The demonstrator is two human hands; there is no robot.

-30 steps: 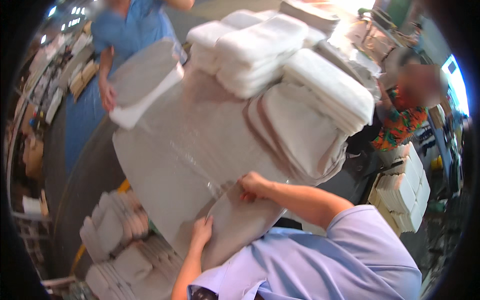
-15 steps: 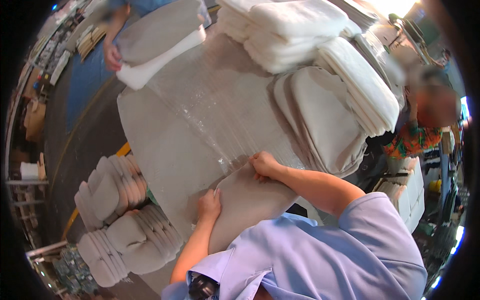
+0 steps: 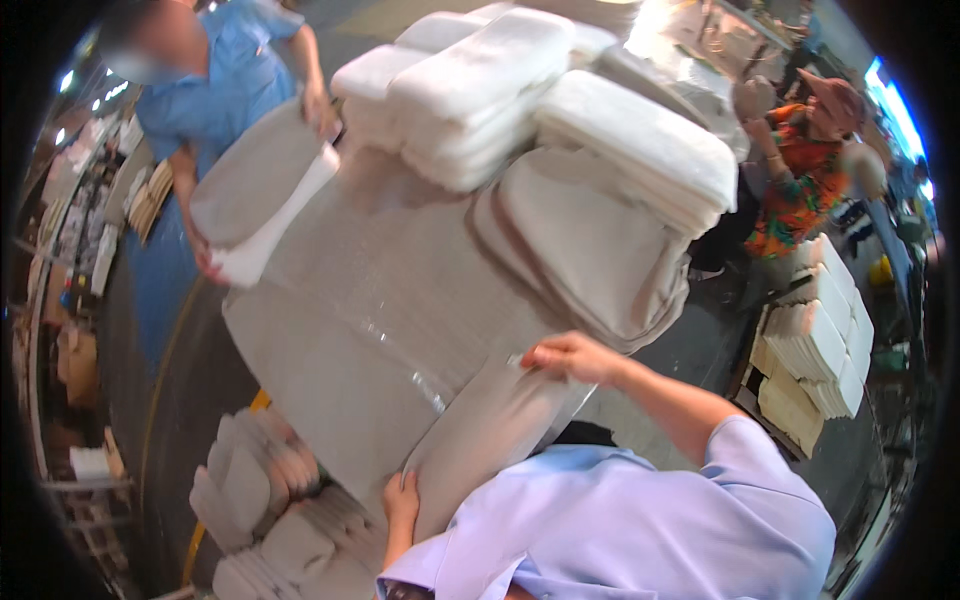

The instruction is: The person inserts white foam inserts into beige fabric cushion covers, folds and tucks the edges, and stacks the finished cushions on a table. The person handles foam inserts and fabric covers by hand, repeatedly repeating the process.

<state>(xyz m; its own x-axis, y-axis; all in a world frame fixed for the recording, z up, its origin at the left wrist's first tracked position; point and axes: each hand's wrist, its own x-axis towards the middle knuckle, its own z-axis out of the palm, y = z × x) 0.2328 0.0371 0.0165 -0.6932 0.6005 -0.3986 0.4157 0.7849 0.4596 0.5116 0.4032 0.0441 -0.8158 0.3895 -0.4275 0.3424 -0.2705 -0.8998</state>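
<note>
A long grey fabric piece [image 3: 490, 425] lies slantwise along the near edge of the table, close against my body. My right hand [image 3: 568, 357] pinches its far right corner, slightly lifted. At the other end, my left hand [image 3: 402, 500] grips the edge of the same piece, thumb on top. Its underside and whatever is inside are hidden. Just beyond it, the table [image 3: 320, 370] is covered with clear, shiny plastic film.
Grey covers [image 3: 590, 230] lie stacked at the right, beside white padded pieces [image 3: 640, 140] and another white pile [image 3: 470, 100]. A co-worker in blue [image 3: 240, 70] holds a grey piece [image 3: 255, 180] with white padding. Bundled grey pieces [image 3: 250, 470] stand lower left; another person [image 3: 800, 190] is far right.
My view has shifted, bringing the blue-clad co-worker further into sight. My hands have spread apart along the fabric's edge, the left toward my body and the right outward; both keep hold.
</note>
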